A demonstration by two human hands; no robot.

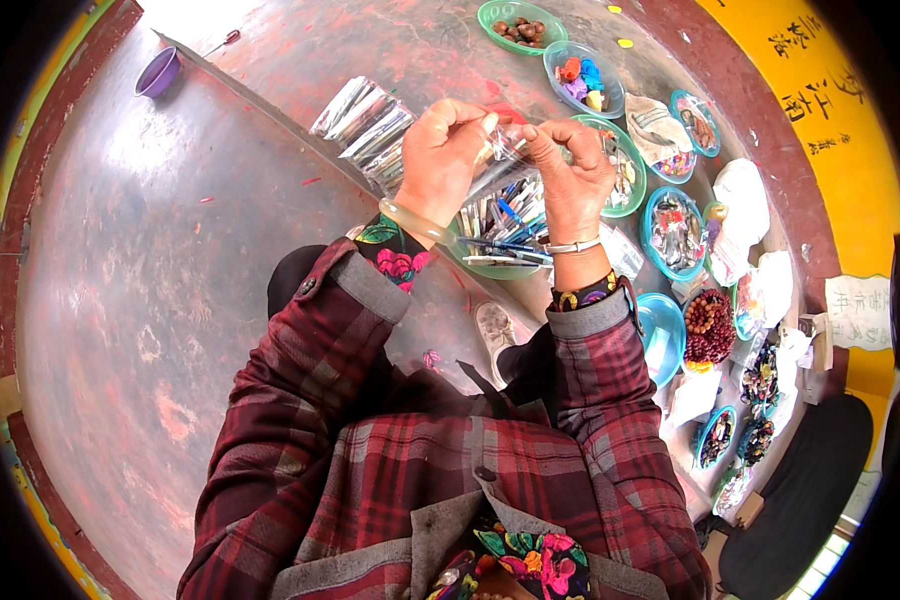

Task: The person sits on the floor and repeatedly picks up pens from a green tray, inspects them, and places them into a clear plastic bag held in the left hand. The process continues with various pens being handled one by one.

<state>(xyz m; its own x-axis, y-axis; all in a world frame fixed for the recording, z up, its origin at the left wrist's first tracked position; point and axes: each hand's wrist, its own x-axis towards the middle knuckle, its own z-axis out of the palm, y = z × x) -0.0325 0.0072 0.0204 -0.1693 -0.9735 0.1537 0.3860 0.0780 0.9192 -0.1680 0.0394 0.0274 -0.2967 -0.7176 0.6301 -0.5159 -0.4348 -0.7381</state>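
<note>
My left hand (442,155) and my right hand (577,178) are raised in front of me, thumbs and forefingers pinched. Stretched between them is a small clear plastic bag (512,150), its edges held by both hands. Whether anything lies inside it cannot be made out. Under my hands, a green basin (505,272) holds many loose pens (508,215), partly hidden by my wrists. Left of my left hand lie several rows of pens in clear packets (365,118).
Basins stand along the right: a green one with brown balls (520,30), a clear one with colourful pieces (588,82), a blue one with small packets (673,235). Dark red bead strings (708,328) lie nearer. A purple basin (158,74) sits far left on the floor.
</note>
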